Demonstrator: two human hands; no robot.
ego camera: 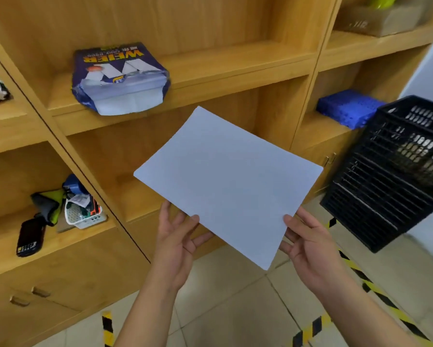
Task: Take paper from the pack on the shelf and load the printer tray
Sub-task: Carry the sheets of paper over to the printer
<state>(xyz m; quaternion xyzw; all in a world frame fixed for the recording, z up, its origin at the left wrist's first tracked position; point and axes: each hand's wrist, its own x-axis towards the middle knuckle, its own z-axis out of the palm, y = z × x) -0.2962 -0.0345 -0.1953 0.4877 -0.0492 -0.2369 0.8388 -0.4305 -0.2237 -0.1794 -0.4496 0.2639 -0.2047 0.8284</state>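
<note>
A stack of white paper [229,181] floats in front of the wooden shelf, held flat between both hands. My left hand [177,236] grips its near left edge, thumb on top and fingers underneath. My right hand [308,244] grips the near right corner the same way. The opened blue paper pack [120,76] lies on the upper shelf board [235,63], its torn end facing me with white sheets showing. No printer is in view.
A black plastic crate [395,171] stands at the right. A blue perforated tray [348,106] lies on a right shelf. At the lower left shelf sit a small white basket [82,214] and a black handheld device [30,236]. Yellow-black tape marks the tiled floor.
</note>
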